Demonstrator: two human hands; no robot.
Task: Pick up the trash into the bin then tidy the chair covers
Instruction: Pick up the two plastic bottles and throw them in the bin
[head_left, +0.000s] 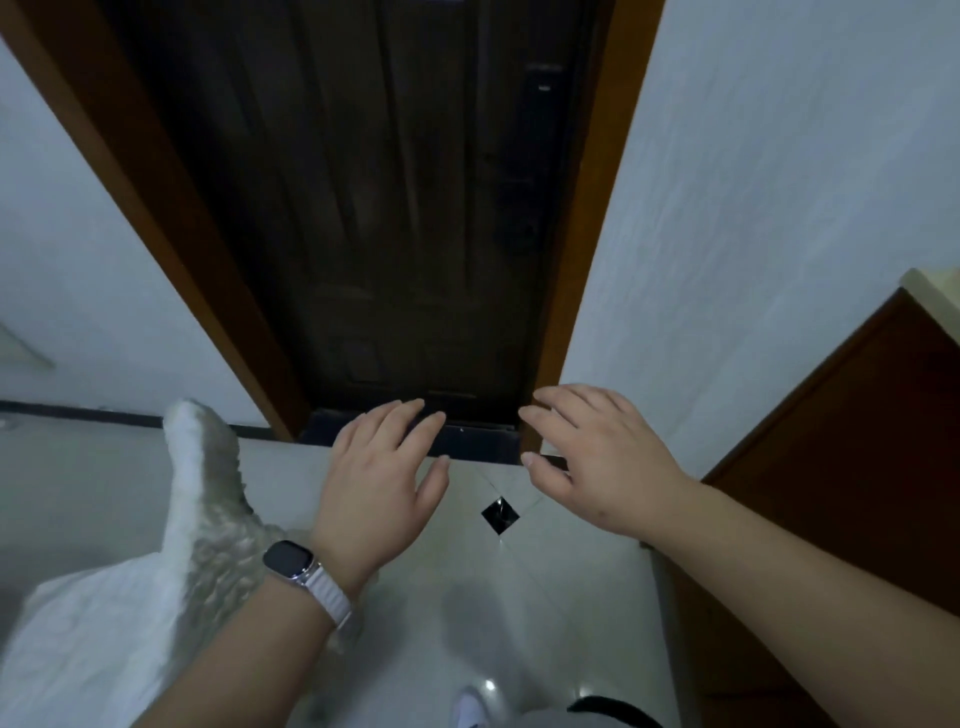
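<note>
A white shoe (470, 709) stands on the shiny white floor (519, 613). A watch (291, 561) with a white strap sits on the left wrist. The fluffy white chair cover (208, 525) is on the left, just beside that arm. The left hand (379, 467) and right hand (597, 457) reach out flat, fingers spread, holding nothing. A small black tile (500, 514) shows in the gap between them. A brown cupboard (857, 441) stands on the right. Ahead is a dark door (374, 208) between white walls (779, 182).
</note>
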